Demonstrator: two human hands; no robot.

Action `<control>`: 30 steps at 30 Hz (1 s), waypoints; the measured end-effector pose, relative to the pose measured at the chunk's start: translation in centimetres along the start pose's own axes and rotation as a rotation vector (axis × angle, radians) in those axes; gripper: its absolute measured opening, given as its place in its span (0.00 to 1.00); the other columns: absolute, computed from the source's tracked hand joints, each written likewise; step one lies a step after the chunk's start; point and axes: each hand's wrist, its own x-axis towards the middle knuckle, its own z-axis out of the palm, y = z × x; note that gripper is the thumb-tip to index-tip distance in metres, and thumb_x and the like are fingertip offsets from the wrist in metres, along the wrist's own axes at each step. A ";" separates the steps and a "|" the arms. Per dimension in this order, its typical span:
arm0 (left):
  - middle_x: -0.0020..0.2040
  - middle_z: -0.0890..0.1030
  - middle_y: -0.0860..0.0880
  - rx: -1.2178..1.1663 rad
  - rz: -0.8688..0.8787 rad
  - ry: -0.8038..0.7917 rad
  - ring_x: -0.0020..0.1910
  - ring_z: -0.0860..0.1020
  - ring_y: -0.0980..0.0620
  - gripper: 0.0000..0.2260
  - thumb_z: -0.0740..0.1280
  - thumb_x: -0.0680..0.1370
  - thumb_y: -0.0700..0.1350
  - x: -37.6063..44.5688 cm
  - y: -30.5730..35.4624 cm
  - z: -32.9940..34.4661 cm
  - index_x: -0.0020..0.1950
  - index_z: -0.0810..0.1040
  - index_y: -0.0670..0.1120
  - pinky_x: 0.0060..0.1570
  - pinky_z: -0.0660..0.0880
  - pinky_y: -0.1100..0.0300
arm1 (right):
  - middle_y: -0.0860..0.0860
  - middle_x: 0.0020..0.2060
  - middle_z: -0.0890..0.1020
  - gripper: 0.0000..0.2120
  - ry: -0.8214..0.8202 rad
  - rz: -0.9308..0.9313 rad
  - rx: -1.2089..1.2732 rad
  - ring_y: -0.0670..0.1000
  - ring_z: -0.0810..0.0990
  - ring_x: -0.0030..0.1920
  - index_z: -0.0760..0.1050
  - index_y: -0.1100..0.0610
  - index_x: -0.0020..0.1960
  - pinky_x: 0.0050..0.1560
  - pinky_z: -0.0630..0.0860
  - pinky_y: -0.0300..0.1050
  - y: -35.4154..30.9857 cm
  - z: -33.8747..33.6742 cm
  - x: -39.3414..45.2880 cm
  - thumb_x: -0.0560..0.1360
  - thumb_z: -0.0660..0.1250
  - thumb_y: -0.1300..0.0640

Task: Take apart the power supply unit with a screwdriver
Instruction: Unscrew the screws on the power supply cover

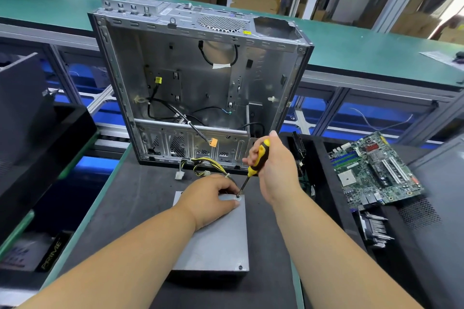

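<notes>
Head view: right hand grips a screwdriver, tip on a corner screw. Left hand lies pressed flat, fingers together, on the power supply unit.

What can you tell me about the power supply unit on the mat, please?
The power supply unit is a flat grey box, seemingly sheet metal, lying lid-up on the dark mat in front of the open computer case. A yellow-and-black cable bundle with white connectors leaves its far end. One screw sits at its near right corner. The left hand presses on its lid, while the screwdriver held by the right hand has its tip at the far right corner.
</notes>
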 end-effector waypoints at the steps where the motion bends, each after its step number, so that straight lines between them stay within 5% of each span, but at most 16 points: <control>1: 0.47 0.79 0.61 0.001 0.001 0.003 0.50 0.75 0.63 0.08 0.74 0.72 0.53 0.0 0.0 0.0 0.50 0.83 0.57 0.54 0.74 0.61 | 0.50 0.24 0.71 0.28 -0.038 -0.037 -0.003 0.49 0.69 0.25 0.73 0.54 0.28 0.39 0.73 0.45 0.3 0.2 -0.3 0.83 0.53 0.45; 6: 0.46 0.79 0.60 0.023 0.015 0.005 0.49 0.75 0.62 0.07 0.74 0.71 0.53 0.0 0.1 0.0 0.48 0.82 0.56 0.54 0.74 0.60 | 0.49 0.26 0.66 0.22 -0.264 -0.136 -0.005 0.49 0.62 0.28 0.70 0.56 0.35 0.31 0.61 0.40 1.4 0.8 -1.4 0.79 0.54 0.42; 10: 0.46 0.79 0.62 0.008 0.004 0.007 0.49 0.75 0.63 0.07 0.74 0.71 0.53 -0.1 0.0 0.0 0.48 0.82 0.57 0.54 0.74 0.60 | 0.50 0.30 0.70 0.13 -0.281 -0.204 -0.105 0.50 0.66 0.32 0.67 0.55 0.39 0.38 0.65 0.43 1.1 0.5 -1.5 0.77 0.59 0.48; 15: 0.46 0.78 0.64 -0.013 -0.017 0.004 0.51 0.76 0.63 0.07 0.74 0.71 0.54 0.0 -0.2 0.1 0.49 0.81 0.59 0.56 0.74 0.59 | 0.50 0.34 0.78 0.15 -0.238 -0.118 -0.074 0.50 0.76 0.36 0.76 0.58 0.43 0.44 0.76 0.45 0.6 0.0 -1.2 0.81 0.62 0.48; 24: 0.46 0.79 0.64 -0.014 -0.014 0.005 0.50 0.75 0.64 0.07 0.74 0.71 0.54 0.0 0.0 0.0 0.48 0.81 0.59 0.54 0.74 0.61 | 0.49 0.25 0.64 0.26 -0.249 -0.067 0.027 0.48 0.61 0.27 0.72 0.55 0.34 0.33 0.59 0.42 0.9 1.2 -0.6 0.85 0.50 0.45; 30: 0.46 0.79 0.62 -0.025 -0.014 0.008 0.49 0.76 0.64 0.07 0.74 0.71 0.53 -0.1 -0.1 0.1 0.48 0.82 0.57 0.55 0.74 0.62 | 0.49 0.28 0.67 0.16 -0.328 -0.125 -0.067 0.48 0.63 0.29 0.64 0.56 0.42 0.35 0.63 0.40 0.9 1.1 -1.0 0.83 0.54 0.47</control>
